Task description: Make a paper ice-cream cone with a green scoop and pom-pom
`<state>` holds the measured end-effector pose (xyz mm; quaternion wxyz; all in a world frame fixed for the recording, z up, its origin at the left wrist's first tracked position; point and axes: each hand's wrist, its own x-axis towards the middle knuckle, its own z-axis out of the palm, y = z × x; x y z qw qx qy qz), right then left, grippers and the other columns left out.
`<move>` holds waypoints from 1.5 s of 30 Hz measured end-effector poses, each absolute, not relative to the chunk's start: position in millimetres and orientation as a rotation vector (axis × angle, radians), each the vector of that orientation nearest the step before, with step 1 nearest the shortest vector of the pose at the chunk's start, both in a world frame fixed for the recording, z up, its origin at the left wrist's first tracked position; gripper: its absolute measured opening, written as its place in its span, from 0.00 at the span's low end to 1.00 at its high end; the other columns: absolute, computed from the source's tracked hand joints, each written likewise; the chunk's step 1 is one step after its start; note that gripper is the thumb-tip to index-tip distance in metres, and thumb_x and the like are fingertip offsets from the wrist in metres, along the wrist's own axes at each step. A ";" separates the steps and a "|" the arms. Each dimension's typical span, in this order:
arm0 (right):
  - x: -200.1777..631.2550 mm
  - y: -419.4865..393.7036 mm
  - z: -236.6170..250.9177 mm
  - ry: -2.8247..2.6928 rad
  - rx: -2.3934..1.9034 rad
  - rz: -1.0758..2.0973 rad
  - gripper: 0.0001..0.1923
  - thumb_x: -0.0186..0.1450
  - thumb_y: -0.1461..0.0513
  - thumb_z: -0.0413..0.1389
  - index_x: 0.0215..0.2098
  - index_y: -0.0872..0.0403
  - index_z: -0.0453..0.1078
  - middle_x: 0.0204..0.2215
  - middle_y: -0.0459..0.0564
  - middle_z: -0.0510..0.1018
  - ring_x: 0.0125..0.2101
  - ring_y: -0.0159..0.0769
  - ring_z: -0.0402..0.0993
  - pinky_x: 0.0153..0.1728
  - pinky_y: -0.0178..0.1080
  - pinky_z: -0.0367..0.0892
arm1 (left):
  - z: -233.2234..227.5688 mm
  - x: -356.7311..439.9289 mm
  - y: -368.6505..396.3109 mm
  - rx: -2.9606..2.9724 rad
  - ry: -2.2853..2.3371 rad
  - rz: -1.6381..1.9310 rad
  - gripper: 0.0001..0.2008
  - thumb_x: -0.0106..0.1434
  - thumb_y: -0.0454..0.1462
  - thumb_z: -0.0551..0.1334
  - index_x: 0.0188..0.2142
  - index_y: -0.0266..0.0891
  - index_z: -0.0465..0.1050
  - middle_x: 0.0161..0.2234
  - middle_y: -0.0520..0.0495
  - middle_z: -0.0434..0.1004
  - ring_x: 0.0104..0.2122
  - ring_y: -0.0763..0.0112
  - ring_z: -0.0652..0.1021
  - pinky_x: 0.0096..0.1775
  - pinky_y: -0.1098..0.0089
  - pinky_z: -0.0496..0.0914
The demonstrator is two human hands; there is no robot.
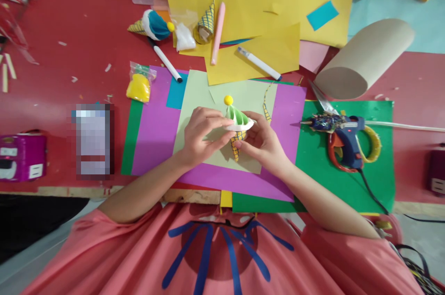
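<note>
Over the pale sheet [194, 95], the left hand [205, 135] pinched the white rim [241, 126] of a green-topped ice cream [238, 118], and the right hand [263, 141] gripped its yellow cone [236, 150] from the other side. Beyond, a blue-topped ice cream [158, 25] lay on the red table [52, 86]; a glue gun [349, 144] rested on green card [382, 179].

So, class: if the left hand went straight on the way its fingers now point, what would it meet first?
The green-topped cone: the left hand has its fingertips at the white rim. The right hand appears next beyond it, though depth is hard to judge.
</note>
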<state>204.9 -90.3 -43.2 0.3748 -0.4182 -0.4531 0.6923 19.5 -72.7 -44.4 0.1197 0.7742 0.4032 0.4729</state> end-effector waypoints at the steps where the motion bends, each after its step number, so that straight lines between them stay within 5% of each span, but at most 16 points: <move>1: 204.8 -90.3 -43.2 -1.166 -1.082 1.765 0.32 0.57 0.56 0.67 0.55 0.48 0.59 0.35 0.45 0.70 0.35 0.31 0.71 0.34 0.35 0.71 | -44.1 19.7 -72.6 2.278 1.181 1.381 0.08 0.62 0.38 0.65 0.41 0.45 0.72 0.34 0.51 0.77 0.36 0.72 0.77 0.39 0.68 0.72; 10: 206.3 -86.5 -41.6 -0.981 -1.030 1.904 0.32 0.56 0.57 0.68 0.54 0.49 0.61 0.40 0.47 0.74 0.36 0.31 0.73 0.37 0.34 0.72 | -42.9 20.6 -71.9 2.204 1.232 1.404 0.04 0.62 0.35 0.65 0.38 0.43 0.72 0.33 0.52 0.78 0.36 0.73 0.77 0.40 0.69 0.72; 16: 206.7 -87.6 -41.9 -1.047 -1.048 1.895 0.32 0.57 0.55 0.66 0.55 0.48 0.58 0.34 0.44 0.75 0.31 0.30 0.72 0.32 0.34 0.69 | -44.9 18.9 -73.5 2.218 1.218 1.373 0.14 0.61 0.40 0.66 0.46 0.44 0.71 0.39 0.49 0.77 0.40 0.70 0.77 0.42 0.67 0.73; 25: 207.6 -87.3 -39.7 -1.108 -1.079 1.830 0.35 0.57 0.54 0.67 0.57 0.46 0.56 0.35 0.44 0.71 0.35 0.32 0.72 0.36 0.36 0.70 | -45.2 18.8 -71.4 2.250 1.228 1.402 0.05 0.62 0.36 0.66 0.38 0.44 0.72 0.33 0.53 0.78 0.35 0.73 0.77 0.38 0.69 0.72; 31: 208.0 -89.0 -41.5 -1.150 -1.063 1.798 0.31 0.59 0.55 0.65 0.56 0.46 0.56 0.36 0.45 0.70 0.36 0.33 0.72 0.38 0.38 0.71 | -44.0 19.3 -72.7 2.168 1.195 1.390 0.12 0.60 0.40 0.67 0.43 0.43 0.72 0.37 0.50 0.78 0.38 0.70 0.77 0.41 0.66 0.72; 39: 206.2 -90.8 -45.6 -1.195 -1.129 1.726 0.37 0.57 0.55 0.67 0.59 0.45 0.55 0.37 0.44 0.66 0.32 0.29 0.71 0.30 0.34 0.71 | -41.6 20.3 -72.0 2.279 1.222 1.408 0.05 0.62 0.36 0.66 0.38 0.44 0.73 0.32 0.53 0.78 0.34 0.74 0.77 0.37 0.69 0.72; 45: 208.6 -86.0 -43.2 -0.995 -1.013 1.949 0.30 0.58 0.55 0.65 0.55 0.47 0.59 0.42 0.48 0.75 0.37 0.32 0.74 0.37 0.37 0.73 | -46.4 20.2 -73.4 2.169 1.221 1.442 0.06 0.62 0.35 0.66 0.39 0.44 0.72 0.33 0.53 0.78 0.34 0.73 0.78 0.38 0.69 0.73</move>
